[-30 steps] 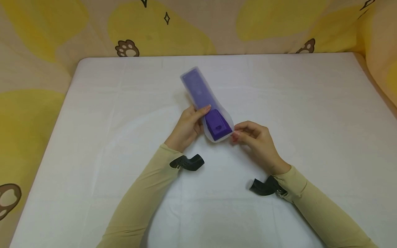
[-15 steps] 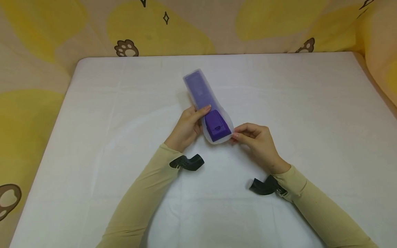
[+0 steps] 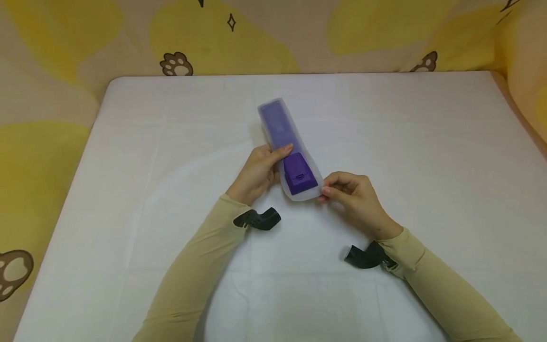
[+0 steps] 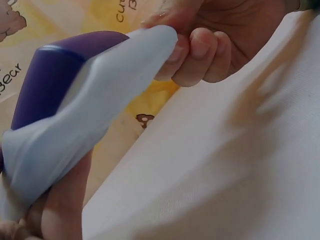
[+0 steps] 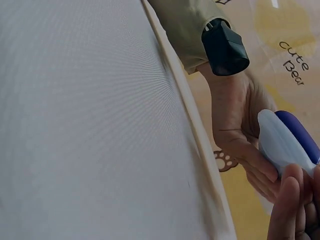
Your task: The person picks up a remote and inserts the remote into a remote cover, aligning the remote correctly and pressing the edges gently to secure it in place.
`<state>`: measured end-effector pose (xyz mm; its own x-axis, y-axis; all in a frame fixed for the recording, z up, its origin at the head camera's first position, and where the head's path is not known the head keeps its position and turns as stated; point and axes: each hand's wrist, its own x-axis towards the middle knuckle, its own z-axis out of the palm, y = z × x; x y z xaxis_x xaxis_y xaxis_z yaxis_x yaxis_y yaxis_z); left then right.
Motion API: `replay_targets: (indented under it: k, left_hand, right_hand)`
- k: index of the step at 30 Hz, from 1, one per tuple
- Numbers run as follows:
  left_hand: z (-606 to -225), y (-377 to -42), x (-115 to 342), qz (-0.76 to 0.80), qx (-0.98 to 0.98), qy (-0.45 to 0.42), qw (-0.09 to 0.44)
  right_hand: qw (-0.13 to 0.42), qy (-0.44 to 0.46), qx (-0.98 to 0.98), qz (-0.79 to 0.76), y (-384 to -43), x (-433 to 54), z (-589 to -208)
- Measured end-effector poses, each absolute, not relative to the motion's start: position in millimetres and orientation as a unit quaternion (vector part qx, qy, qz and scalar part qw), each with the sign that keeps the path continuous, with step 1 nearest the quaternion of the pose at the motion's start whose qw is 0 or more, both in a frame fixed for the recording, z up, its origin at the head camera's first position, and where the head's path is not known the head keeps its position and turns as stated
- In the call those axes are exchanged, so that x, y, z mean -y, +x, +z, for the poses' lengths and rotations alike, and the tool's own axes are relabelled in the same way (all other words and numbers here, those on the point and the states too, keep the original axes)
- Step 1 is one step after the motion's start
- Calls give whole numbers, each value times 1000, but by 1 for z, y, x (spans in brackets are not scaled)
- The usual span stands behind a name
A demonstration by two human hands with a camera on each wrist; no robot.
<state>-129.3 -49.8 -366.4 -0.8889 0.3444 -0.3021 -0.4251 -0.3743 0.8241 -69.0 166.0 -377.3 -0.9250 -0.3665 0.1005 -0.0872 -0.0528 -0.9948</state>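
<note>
Purple object (image 3: 300, 175): slim and long, between the two hands near the middle of the table, held up off the surface; far end leans toward the person's left. Near part is bare, with a small tab outline on its face; the rest shows paler through the cover.
Translucent cover (image 3: 278, 124): milky, soft-looking, wrapped around the object; its near rim stands out loosely past the bare purple end.
Left hand (image 3: 255, 173): grips cover and object together at mid-length; thumb lies across the front beside the bare part, fingers behind. Fingertips behind largely hidden from the head view.
Right hand (image 3: 356, 199): thumb and fingers pinched together on the cover's near right rim; other fingers curled next to them.
Table (image 3: 171, 199): white top, faint creases, shadow under the right hand.
Garment sleeves (image 3: 188, 275): pale khaki, down to both wrists.
Black fittings (image 3: 258, 219): one at each wrist, bent, pointing inward.
Patterned cloth (image 3: 239, 47): yellow and beige, paw prints, behind and beside the table; "cute Bear" legible from the right wrist.
</note>
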Motion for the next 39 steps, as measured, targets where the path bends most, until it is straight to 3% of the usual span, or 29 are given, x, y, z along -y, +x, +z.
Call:
replay_targets:
  k: [9, 30, 39]
  left_hand:
    - [-366, -133, 52, 843, -473, -42, 251]
    - [-366, -130, 55, 863, -384, -32, 326]
    - [-361, -130, 56, 857, -412, -19, 310]
  right_hand:
    - [58, -205, -637, -741, -66, -165, -376]
    - [105, -263, -598, -750, -64, -165, -370]
    - [90, -253, -609, -747, -63, -161, -373]
